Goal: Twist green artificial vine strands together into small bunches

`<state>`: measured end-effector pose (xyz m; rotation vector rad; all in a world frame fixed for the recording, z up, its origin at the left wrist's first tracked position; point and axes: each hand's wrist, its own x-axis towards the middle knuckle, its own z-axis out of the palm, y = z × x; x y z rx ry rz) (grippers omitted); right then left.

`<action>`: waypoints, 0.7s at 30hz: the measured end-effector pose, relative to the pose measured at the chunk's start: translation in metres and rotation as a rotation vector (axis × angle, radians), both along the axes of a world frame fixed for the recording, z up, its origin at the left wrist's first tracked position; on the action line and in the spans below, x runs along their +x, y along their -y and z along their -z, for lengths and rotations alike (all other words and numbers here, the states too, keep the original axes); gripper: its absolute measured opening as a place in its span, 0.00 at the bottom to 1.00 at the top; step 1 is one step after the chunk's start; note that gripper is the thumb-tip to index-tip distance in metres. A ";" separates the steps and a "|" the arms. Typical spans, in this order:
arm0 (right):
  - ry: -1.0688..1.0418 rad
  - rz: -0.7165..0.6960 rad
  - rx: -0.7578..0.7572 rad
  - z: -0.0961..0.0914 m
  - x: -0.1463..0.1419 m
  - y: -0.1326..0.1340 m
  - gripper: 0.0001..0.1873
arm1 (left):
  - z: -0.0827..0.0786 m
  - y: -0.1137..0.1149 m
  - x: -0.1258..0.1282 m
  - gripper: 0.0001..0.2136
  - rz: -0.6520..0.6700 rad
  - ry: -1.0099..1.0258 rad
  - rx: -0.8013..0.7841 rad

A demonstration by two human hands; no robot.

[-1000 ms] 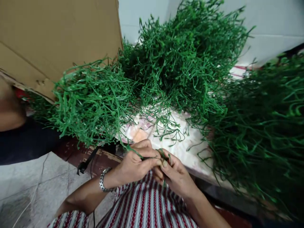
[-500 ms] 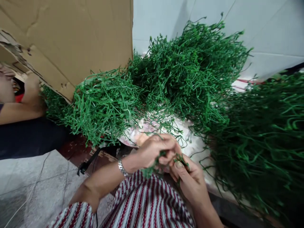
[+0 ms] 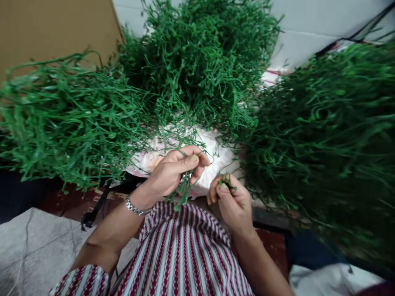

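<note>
My left hand [image 3: 175,170], with a metal watch band at the wrist, is closed around several thin green plastic stems [image 3: 184,187] that hang below the palm. Between the thumb and fingers of my right hand [image 3: 233,201] a small green sprig [image 3: 226,181] is pinched. The hands are apart, both over a white and pink cloth [image 3: 217,154] strewn with loose stems. A pile of green artificial stems [image 3: 70,119] lies left of my hands, another stem pile [image 3: 200,61] behind them, and a dark green heap [image 3: 327,139] to the right.
A cardboard sheet [image 3: 55,33] stands at the back left, before a pale wall [image 3: 308,24]. Below the table edge are a black strap [image 3: 95,209] and grey floor tiles [image 3: 40,242]. Pale fabric [image 3: 327,279] shows at the lower right.
My hands have moved apart from each other, each with green stems in it. The camera view has shifted right and closer, so the person at the left has mostly left the picture.
</note>
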<state>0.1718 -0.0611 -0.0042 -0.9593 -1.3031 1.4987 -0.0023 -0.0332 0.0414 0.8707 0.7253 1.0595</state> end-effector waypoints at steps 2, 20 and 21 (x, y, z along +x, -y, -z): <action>0.042 0.030 0.039 -0.005 0.003 -0.002 0.12 | -0.001 0.000 0.001 0.10 0.012 0.018 -0.006; 0.254 0.107 0.127 -0.008 0.012 -0.010 0.11 | 0.015 0.018 0.029 0.13 -0.034 -0.227 0.056; 0.224 0.105 0.100 -0.007 0.014 -0.010 0.12 | 0.019 0.019 0.028 0.12 -0.044 -0.267 0.065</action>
